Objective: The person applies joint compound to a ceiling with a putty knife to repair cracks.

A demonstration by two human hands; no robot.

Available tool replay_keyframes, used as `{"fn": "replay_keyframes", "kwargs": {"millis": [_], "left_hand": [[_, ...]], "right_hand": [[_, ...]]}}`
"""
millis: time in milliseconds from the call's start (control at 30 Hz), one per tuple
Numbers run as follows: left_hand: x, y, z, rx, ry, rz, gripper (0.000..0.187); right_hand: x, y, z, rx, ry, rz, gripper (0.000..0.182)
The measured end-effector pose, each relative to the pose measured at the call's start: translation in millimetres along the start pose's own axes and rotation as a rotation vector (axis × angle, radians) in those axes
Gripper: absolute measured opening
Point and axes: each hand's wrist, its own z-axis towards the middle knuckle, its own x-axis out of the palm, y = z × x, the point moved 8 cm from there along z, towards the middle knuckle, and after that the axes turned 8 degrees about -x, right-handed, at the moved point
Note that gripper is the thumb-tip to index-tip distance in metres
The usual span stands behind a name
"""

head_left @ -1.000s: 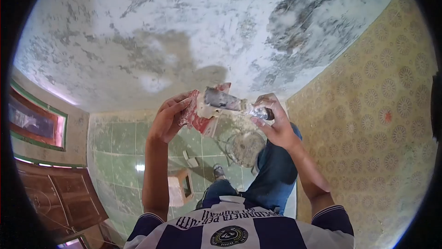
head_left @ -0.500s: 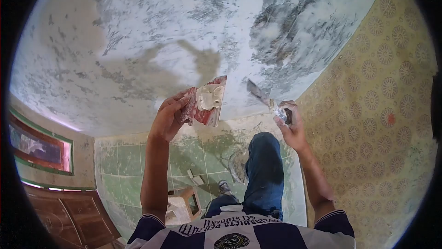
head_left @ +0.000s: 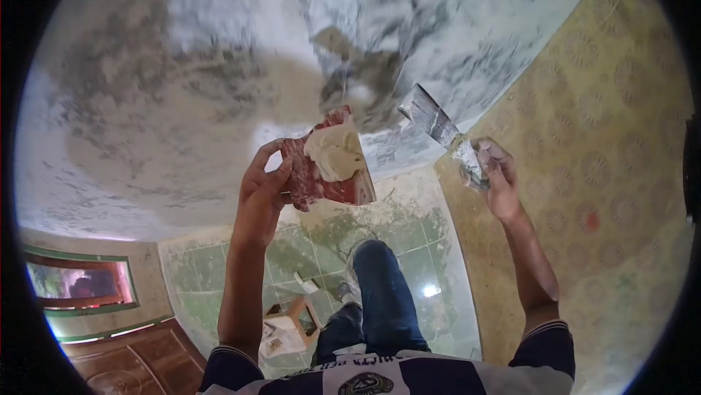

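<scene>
My left hand grips the left edge of a red plate, its fingers wrapped round it. A thick lump of cream-coloured paste lies on the plate's face. On the right, my right hand is closed on the paste-smeared handle of a putty knife. The knife's wide, smeared blade points up and left, apart from the plate. Beyond both tools rises a wall with white and grey patches; neither tool visibly touches it.
A yellowish patterned wall stands on the right. Below are green floor tiles and a small wooden stool with pale smears. A window and brown wooden panels are at the lower left.
The putty knife has moved up and right, its blade turned to show its broad face. The plate has tilted to face the camera more. The whole view has shifted.
</scene>
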Motion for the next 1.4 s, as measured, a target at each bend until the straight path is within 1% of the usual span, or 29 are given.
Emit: {"fn": "replay_keyframes", "kwargs": {"millis": [67,133,167,200,233,267,300,333,400,433,467,533,567,600,667,700,767,833,900,933,1000,1067,1133,1167,1200,1300,1333,1400], "left_hand": [[29.4,-50.7,-3.3,0.01,-0.067,-0.012,0.035],[47.7,-88.6,-12.8,0.02,-0.077,-0.001,0.034],[57.9,-107.9,-21.0,0.006,-0.082,-0.003,0.035],[67.9,-123.4,-30.2,-0.009,-0.09,-0.012,0.035],[75.0,-107.0,-51.1,0.009,-0.098,-0.01,0.037],[81.6,-121.2,-62.7,0.011,-0.111,0.006,0.037],[89.4,-134.3,-73.0,0.023,-0.104,0.037,0.037],[97.9,-144.4,-80.2,0.039,-0.097,0.056,0.038],[115.4,-157.1,-96.3,0.053,-0.13,0.085,0.038],[124.0,-159.5,-106.0,0.053,-0.151,0.114,0.039],[130.2,-169.7,-113.4,0.062,-0.159,0.128,0.039],[145.8,-179.8,-118.7,0.088,-0.134,0.103,0.039],[154.4,-182.0,-119.5,0.086,-0.125,0.108,0.039],[161.0,-186.0,-119.5,0.089,-0.124,0.1,0.04],[174.0,-190.7,-115.3,0.085,-0.098,0.097,0.04],[176.1,-192.6,-112.2,0.08,-0.075,0.062,0.04],[180.4,-202.9,-112.8,0.077,-0.052,0.036,0.04],[183.0,-212.3,-112.8,0.078,-0.096,0.073,0.04],[181.2,-223.6,-111.1,0.08,-0.096,0.096,0.04],[178.1,-226.5,-111.9,0.074,-0.096,0.125,0.04],[165.7,-232.4,-109.6,0.075,-0.085,0.108,0.04],[153.0,-244.4,-105.0,0.072,-0.051,0.082,0.04],[139.4,-247.2,-99.2,0.024,-0.04,0.082,0.037],[138.3,-243.4,-105.0,0.037,-0.044,0.054,0.037],[138.4,-251.8,-107.6,0.061,-0.016,0.057,0.036],[124.1,-265.3,-114.5,0.097,0.017,0.009,0.034],[122.8,-268.0,-114.2,0.105,0.054,-0.037,0.034],[114.2,-265.5,-117.5,0.113,0.033,-0.098,0.035]], "right_hand": [[-3.1,38.4,41.7,-0.013,0.022,0.039,0.031],[2.7,67.6,70.0,-0.054,0.007,0.152,0.03],[9.2,84.4,79.5,-0.079,-0.022,0.28,0.025],[11.7,98.3,88.7,-0.072,-0.005,0.294,0.025],[6.0,103.9,66.9,-0.094,0.024,0.315,0.022],[3.4,119.2,68.5,-0.115,0.035,0.357,0.019],[-5.0,135.0,75.0,-0.154,0.101,0.34,0.014],[-18.8,149.8,81.3,-0.162,0.107,0.348,0.014],[-49.7,174.7,86.7,-0.148,0.083,0.153,0.012],[-64.7,193.1,83.1,-0.17,0.043,0.092,0.016],[-72.3,206.8,80.1,-0.18,0.044,0.108,0.016],[-93.1,235.4,65.3,-0.288,0.037,0.187,0.022],[-105.0,235.5,54.9,-0.289,-0.036,0.158,0.027],[-107.4,235.5,44.0,-0.291,-0.051,0.15,0.027],[-109.5,227.0,22.1,-0.214,-0.156,0.231,0.025],[-100.7,227.0,15.2,-0.134,-0.169,0.25,0.023],[-77.5,227.2,7.5,-0.141,-0.171,0.246,0.022],[-55.5,235.0,5.6,-0.14,-0.158,0.241,0.021],[-27.0,241.1,10.4,-0.001,-0.051,0.117,0.02],[-16.8,247.1,11.8,0.001,-0.046,0.116,0.02],[7.2,247.8,12.2,0.163,-0.028,0.197,0.019],[23.0,242.3,13.8,0.167,-0.008,0.187,0.02],[41.1,245.3,21.1,0.242,0.006,0.45,0.022],[44.0,243.1,17.5,0.281,0.023,0.457,0.023],[48.6,247.0,24.9,0.284,0.049,0.443,0.023],[62.9,252.9,46.9,0.249,0.128,0.239,0.022],[71.5,251.6,51.2,0.252,0.14,0.225,0.022],[86.0,241.2,52.3,0.259,0.1,0.309,0.023]]}}
